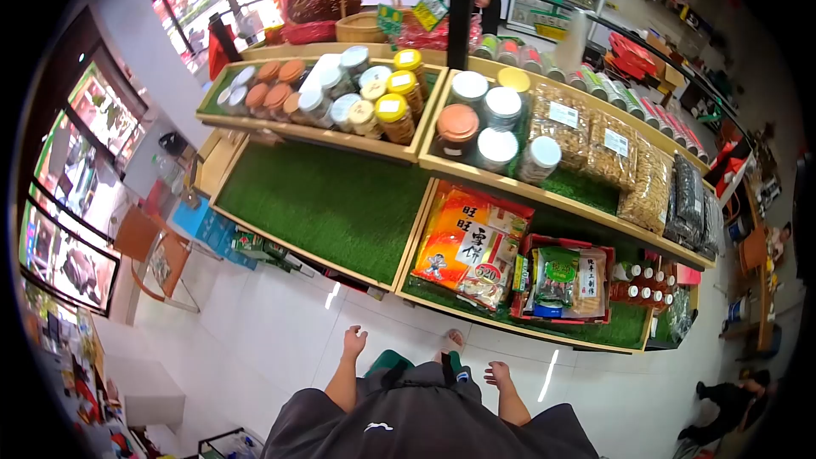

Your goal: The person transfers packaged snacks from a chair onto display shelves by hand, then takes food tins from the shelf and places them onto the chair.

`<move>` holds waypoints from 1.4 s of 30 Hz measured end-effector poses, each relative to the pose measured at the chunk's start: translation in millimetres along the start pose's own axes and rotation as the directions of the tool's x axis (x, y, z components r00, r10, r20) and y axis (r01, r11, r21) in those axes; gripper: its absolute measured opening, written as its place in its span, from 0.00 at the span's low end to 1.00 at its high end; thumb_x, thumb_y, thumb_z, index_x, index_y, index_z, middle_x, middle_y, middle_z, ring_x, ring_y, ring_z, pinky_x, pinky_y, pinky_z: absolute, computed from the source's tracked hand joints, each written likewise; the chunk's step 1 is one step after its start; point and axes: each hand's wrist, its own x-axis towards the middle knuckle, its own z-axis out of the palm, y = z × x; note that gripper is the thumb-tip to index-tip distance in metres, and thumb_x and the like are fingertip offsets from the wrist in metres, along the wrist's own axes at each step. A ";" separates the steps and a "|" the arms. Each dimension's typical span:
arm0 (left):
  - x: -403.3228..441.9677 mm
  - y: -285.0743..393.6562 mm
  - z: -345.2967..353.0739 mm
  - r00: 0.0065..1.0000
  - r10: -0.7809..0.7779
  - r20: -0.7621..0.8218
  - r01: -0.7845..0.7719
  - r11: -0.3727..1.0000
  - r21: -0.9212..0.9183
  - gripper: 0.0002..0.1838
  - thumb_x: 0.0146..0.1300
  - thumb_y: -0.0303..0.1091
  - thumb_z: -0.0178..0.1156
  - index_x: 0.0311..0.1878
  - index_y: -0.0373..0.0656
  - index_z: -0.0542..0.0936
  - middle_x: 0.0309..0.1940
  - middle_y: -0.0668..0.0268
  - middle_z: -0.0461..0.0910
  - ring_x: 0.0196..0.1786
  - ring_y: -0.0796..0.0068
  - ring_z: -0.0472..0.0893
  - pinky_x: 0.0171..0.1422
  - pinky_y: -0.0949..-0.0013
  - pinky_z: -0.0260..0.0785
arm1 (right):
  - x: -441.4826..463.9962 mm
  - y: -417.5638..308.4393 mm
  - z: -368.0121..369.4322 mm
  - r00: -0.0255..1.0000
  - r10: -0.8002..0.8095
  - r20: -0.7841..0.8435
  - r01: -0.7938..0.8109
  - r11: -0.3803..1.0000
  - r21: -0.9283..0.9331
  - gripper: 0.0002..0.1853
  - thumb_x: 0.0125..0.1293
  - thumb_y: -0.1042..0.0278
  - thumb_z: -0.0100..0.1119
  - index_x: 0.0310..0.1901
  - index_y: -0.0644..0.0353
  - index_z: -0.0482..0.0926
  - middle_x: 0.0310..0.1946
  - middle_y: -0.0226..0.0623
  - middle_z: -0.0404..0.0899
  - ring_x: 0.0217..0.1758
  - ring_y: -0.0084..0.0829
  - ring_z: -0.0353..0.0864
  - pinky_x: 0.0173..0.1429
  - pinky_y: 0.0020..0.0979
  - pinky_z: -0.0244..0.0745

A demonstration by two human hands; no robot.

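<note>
Both our left hand [354,342] and our right hand [497,372] hang empty, fingers loosely spread, apart from the display. Nearest the right, the orange snack bag [466,242] lies on the lower shelf [627,329], just beside the red tray [609,280]. If we pinched only its slick edge, it might slip; dragging it sideways could jostle the tray, and an arm raised carelessly could topple the jars [497,146] above.
</note>
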 end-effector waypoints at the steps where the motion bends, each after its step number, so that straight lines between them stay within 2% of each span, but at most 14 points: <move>1: -7.2 -11.0 -5.2 1.000 -0.018 -0.016 0.017 0.999 -0.035 0.25 0.50 0.41 0.61 0.49 0.37 0.74 0.43 0.47 0.76 0.50 0.51 0.75 0.56 0.58 0.67 | -3.9 0.6 7.4 0.999 -0.015 0.036 0.016 1.000 -0.023 0.20 0.59 0.62 0.53 0.52 0.60 0.69 0.36 0.44 0.79 0.27 0.37 0.81 0.29 0.36 0.78; 6: -39.3 -73.1 -39.4 0.997 -0.067 -0.050 0.063 0.995 -0.074 0.23 0.50 0.39 0.60 0.49 0.37 0.75 0.44 0.49 0.77 0.49 0.54 0.76 0.54 0.59 0.69 | -20.8 -10.5 57.9 0.996 -0.073 0.051 0.078 0.990 -0.121 0.19 0.60 0.61 0.52 0.51 0.60 0.70 0.37 0.45 0.79 0.30 0.39 0.82 0.31 0.37 0.78; 9: -73.3 -122.3 -59.6 0.973 -0.227 0.042 0.231 0.967 -0.111 0.22 0.51 0.39 0.59 0.48 0.37 0.76 0.42 0.50 0.79 0.47 0.55 0.78 0.53 0.60 0.70 | -37.1 5.3 82.3 0.996 -0.064 0.062 0.076 0.973 -0.220 0.20 0.62 0.61 0.50 0.53 0.59 0.67 0.44 0.47 0.77 0.38 0.46 0.81 0.39 0.45 0.77; 14: -120.4 -222.0 -78.2 0.865 -0.501 0.027 0.456 0.762 -0.460 0.21 0.52 0.38 0.59 0.47 0.38 0.76 0.39 0.54 0.80 0.43 0.62 0.79 0.49 0.67 0.70 | -50.7 -2.8 150.8 0.983 -0.056 0.175 0.136 0.860 -0.493 0.20 0.61 0.59 0.52 0.52 0.59 0.70 0.45 0.48 0.77 0.38 0.47 0.81 0.39 0.45 0.77; 17: -159.5 -250.9 -92.6 0.802 -0.597 0.018 0.526 0.693 -0.493 0.18 0.53 0.38 0.58 0.46 0.40 0.76 0.36 0.60 0.79 0.38 0.66 0.78 0.43 0.64 0.71 | -53.6 -10.5 199.3 0.969 -0.072 0.237 0.202 0.781 -0.591 0.20 0.60 0.59 0.52 0.52 0.58 0.70 0.44 0.47 0.77 0.37 0.45 0.81 0.39 0.43 0.77; 19: -195.1 -257.3 -101.9 0.663 -0.726 0.181 0.650 0.439 -0.620 0.18 0.56 0.40 0.53 0.50 0.44 0.74 0.33 0.66 0.75 0.32 0.70 0.73 0.33 0.58 0.69 | -57.6 -21.8 231.9 0.958 -0.075 0.275 0.240 0.734 -0.635 0.20 0.60 0.59 0.53 0.52 0.58 0.70 0.44 0.46 0.77 0.37 0.44 0.81 0.38 0.43 0.77; 24: -238.1 -281.2 -115.9 0.546 -0.810 0.216 0.661 0.257 -0.705 0.18 0.56 0.44 0.54 0.48 0.45 0.73 0.38 0.64 0.75 0.41 0.63 0.72 0.41 0.54 0.69 | -57.4 -48.5 310.1 0.922 -0.026 0.385 0.320 0.609 -0.726 0.21 0.61 0.58 0.52 0.54 0.56 0.69 0.41 0.43 0.78 0.35 0.38 0.80 0.37 0.40 0.76; 25: -237.4 -291.4 -115.3 0.538 -0.830 0.148 0.622 0.272 -0.735 0.17 0.55 0.43 0.56 0.45 0.43 0.75 0.30 0.66 0.75 0.33 0.70 0.73 0.30 0.58 0.70 | -61.5 -56.8 324.6 0.917 -0.028 0.398 0.337 0.588 -0.735 0.21 0.61 0.57 0.52 0.54 0.57 0.69 0.41 0.43 0.78 0.35 0.38 0.80 0.37 0.40 0.76; 30: -215.9 -297.7 -171.5 0.516 -0.856 0.040 0.559 0.301 -0.772 0.20 0.55 0.44 0.56 0.47 0.42 0.76 0.33 0.64 0.78 0.32 0.69 0.76 0.28 0.64 0.71 | -52.2 -80.1 411.7 0.898 0.052 0.437 0.367 0.460 -0.809 0.21 0.61 0.58 0.51 0.53 0.58 0.69 0.42 0.44 0.78 0.35 0.39 0.80 0.37 0.40 0.76; 32: -204.9 -295.5 -200.1 0.538 -0.839 0.084 0.567 0.287 -0.772 0.19 0.56 0.45 0.54 0.49 0.48 0.74 0.38 0.68 0.76 0.37 0.72 0.73 0.39 0.60 0.69 | -44.7 -87.0 449.3 0.896 0.071 0.439 0.374 0.414 -0.830 0.19 0.59 0.59 0.52 0.50 0.58 0.72 0.37 0.42 0.79 0.32 0.39 0.81 0.32 0.39 0.76; 37: -175.2 -314.4 -239.0 0.473 -0.880 0.031 0.601 0.297 -0.742 0.20 0.55 0.43 0.57 0.50 0.47 0.75 0.35 0.67 0.76 0.36 0.73 0.73 0.38 0.62 0.69 | -35.9 -108.5 572.5 0.846 0.161 0.508 0.417 0.392 -0.820 0.19 0.61 0.58 0.51 0.51 0.59 0.69 0.41 0.43 0.77 0.38 0.43 0.78 0.38 0.43 0.75; 39: -158.0 -319.9 -255.1 0.467 -0.883 -0.042 0.650 0.375 -0.662 0.19 0.53 0.42 0.59 0.42 0.37 0.80 0.36 0.54 0.81 0.41 0.63 0.80 0.44 0.64 0.73 | -37.5 -118.9 622.0 0.809 0.159 0.566 0.479 0.381 -0.791 0.19 0.63 0.57 0.47 0.52 0.58 0.68 0.41 0.43 0.78 0.38 0.40 0.80 0.37 0.41 0.76; 40: -150.1 -331.4 -254.8 0.464 -0.874 -0.143 0.621 0.436 -0.651 0.19 0.53 0.42 0.59 0.42 0.36 0.80 0.37 0.51 0.81 0.44 0.60 0.80 0.52 0.64 0.70 | -38.6 -124.5 648.0 0.799 0.147 0.583 0.505 0.362 -0.784 0.21 0.64 0.55 0.46 0.54 0.58 0.68 0.42 0.42 0.78 0.36 0.39 0.80 0.38 0.40 0.75; 42: -132.3 -332.6 -276.9 0.454 -0.869 -0.195 0.592 0.458 -0.663 0.19 0.53 0.42 0.59 0.42 0.35 0.80 0.37 0.51 0.81 0.45 0.59 0.80 0.52 0.63 0.70 | -62.7 -146.5 688.2 0.760 0.095 0.643 0.557 0.415 -0.719 0.21 0.64 0.53 0.47 0.54 0.57 0.68 0.41 0.42 0.78 0.36 0.39 0.81 0.38 0.39 0.75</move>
